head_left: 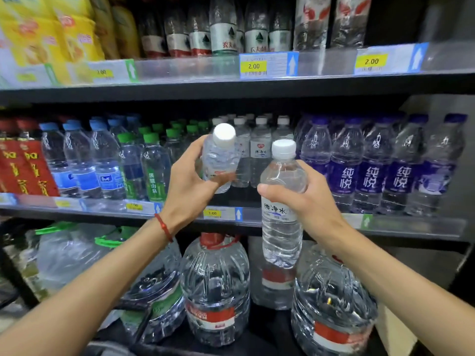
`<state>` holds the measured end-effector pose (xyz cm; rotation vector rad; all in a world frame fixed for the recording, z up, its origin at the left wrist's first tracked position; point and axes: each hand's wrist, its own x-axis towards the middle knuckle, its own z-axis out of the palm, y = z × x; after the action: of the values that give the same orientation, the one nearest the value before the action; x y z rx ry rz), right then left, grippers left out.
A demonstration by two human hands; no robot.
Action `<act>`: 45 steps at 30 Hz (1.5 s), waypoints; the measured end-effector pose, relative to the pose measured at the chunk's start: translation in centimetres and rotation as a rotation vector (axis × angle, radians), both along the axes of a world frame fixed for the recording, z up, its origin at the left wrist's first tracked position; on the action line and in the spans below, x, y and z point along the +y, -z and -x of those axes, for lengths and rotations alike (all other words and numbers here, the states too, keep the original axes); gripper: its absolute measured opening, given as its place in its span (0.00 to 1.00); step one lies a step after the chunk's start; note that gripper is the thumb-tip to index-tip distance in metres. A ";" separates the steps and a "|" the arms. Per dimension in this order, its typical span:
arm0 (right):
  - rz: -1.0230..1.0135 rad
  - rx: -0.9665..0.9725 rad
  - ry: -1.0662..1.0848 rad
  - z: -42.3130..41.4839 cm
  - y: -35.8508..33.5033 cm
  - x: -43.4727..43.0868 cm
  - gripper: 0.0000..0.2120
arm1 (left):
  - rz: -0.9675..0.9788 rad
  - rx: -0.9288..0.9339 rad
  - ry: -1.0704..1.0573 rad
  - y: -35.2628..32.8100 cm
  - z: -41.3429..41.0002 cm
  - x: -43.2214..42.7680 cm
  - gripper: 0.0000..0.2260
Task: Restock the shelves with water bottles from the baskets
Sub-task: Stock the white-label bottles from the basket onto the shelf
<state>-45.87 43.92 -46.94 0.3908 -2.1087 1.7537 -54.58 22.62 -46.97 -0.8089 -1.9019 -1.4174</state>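
Observation:
My left hand point(187, 181) grips a clear white-capped water bottle point(221, 152), tilted toward the middle shelf point(257, 219). My right hand point(305, 201) holds a second white-capped bottle point(281, 227) upright by its upper body, just in front of the shelf edge. Both bottles are in front of the row of matching white-capped bottles point(261, 147) on the middle shelf. There is a dark gap at the front of that row, below the left bottle. No basket is in view.
Blue-capped point(84, 160) and green-capped bottles point(151, 165) stand left of the white-capped row, purple-labelled bottles point(370, 170) to the right. Large water jugs point(216, 289) fill the bottom shelf. The upper shelf point(231, 86) holds more bottles and yellow packs.

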 end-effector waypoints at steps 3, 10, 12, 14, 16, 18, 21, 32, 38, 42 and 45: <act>-0.006 0.015 0.028 0.9 -0.4 -0.4 0.21 | -0.001 -0.027 0.009 0.4 2.7 -0.1 0.32; -0.074 0.022 0.058 3.2 -0.6 -0.7 0.21 | 0.104 -0.152 -0.059 3.1 8.3 -0.1 0.22; -0.098 0.014 0.057 3.6 -0.5 -0.7 0.21 | 0.087 -0.174 -0.089 3.6 9.5 0.1 0.22; -0.125 0.009 0.052 4.0 -0.4 -0.6 0.20 | 0.054 -0.204 -0.080 3.8 10.5 0.2 0.26; -0.152 0.010 0.049 4.3 -0.3 -0.5 0.20 | 0.058 -0.239 -0.096 3.8 11.7 0.0 0.29; -0.145 0.013 0.043 4.6 -0.4 -0.4 0.19 | 0.099 -0.272 -0.117 3.7 13.3 -0.2 0.28; -0.132 0.024 0.029 4.9 -0.5 -0.1 0.19 | 0.123 -0.334 -0.154 3.7 15.0 -0.5 0.25; -0.162 0.051 0.035 3.9 -0.7 0.9 0.18 | -0.074 -0.390 -0.048 3.4 15.4 1.3 0.29; -0.216 0.052 0.030 3.6 -0.3 1.0 0.18 | -0.020 -0.440 -0.071 2.4 14.3 1.3 0.29; -0.235 0.061 0.026 3.1 -0.4 0.8 0.18 | 0.164 -0.343 -0.343 2.2 12.0 1.5 0.13; -0.283 0.130 0.026 2.8 -1.3 0.2 0.21 | 0.356 -0.124 -0.398 2.2 8.8 1.1 0.18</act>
<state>-48.68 44.12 -45.67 0.5362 -2.2586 1.3776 -63.38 23.69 -49.14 -0.4638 -2.2939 -0.9199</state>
